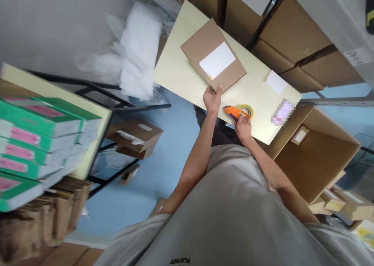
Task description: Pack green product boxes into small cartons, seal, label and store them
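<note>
A brown cardboard box (194,50) with a large white label (217,60) on its upper face rests on the pale yellow table (172,59). At the box's near corner, my left hand (212,99) grips the edge, thumb on top and fingers underneath. My right hand (243,129) is closed round an orange tape dispenser (233,112) just beside it, over the table's near edge. Against the dispenser shows a roll of yellow tape (250,111); whether it is mounted there or lies behind it, I cannot tell.
A white card (276,82) and a blurred-out purple item (283,112) lie on the table's right. A large open carton (315,161) stands beside it. Cartons (295,28) line the shelf behind. Green boxes (43,137) are stacked at left, near white wrapping (142,48).
</note>
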Available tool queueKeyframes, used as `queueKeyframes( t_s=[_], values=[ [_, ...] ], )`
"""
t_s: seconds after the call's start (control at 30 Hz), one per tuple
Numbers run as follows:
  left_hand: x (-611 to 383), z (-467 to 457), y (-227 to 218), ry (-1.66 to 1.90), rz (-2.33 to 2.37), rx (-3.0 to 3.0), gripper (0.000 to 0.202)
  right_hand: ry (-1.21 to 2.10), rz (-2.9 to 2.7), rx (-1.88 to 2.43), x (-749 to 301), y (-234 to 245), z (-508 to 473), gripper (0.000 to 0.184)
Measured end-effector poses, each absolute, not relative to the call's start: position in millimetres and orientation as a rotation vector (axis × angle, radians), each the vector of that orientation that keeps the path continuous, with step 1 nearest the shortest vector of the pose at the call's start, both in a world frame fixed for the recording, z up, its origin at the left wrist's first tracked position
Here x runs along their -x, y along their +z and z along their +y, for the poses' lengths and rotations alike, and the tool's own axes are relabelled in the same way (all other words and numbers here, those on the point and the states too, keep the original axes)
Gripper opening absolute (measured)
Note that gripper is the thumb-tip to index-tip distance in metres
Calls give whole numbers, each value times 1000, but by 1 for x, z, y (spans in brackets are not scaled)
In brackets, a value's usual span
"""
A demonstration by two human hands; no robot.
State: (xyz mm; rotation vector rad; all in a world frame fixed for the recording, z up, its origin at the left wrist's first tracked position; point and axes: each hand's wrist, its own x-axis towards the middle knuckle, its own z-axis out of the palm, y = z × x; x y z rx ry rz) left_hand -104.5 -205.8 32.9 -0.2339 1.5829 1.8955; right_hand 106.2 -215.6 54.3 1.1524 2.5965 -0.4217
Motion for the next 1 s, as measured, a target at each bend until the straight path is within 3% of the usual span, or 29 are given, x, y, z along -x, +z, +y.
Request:
queueKeyframes(
  t_s=[0.3,0.57,0.67,0.73,0.83,1.0],
  values=[
    [132,-228,46,1655,1639,168,14,-572,2539,-1052,-92,63,-218,30],
    [133,-234,58,1468,1757,161,15,-461,2398,-1159,-184,61,-181,28],
    [133,-235,62,1388,1840,137,22,-371,2435,-1278,-202,50,-145,36],
    [133,-236,64,1342,1874,119,24,-352,2521,-1313,-189,41,-115,50],
    [134,-237,68,1302,1887,80,21,-437,2616,-1449,-146,26,-70,41],
    [139,-238,70,1231,1940,68,20,-464,2690,-1336,-92,13,-24,45]
  ],
)
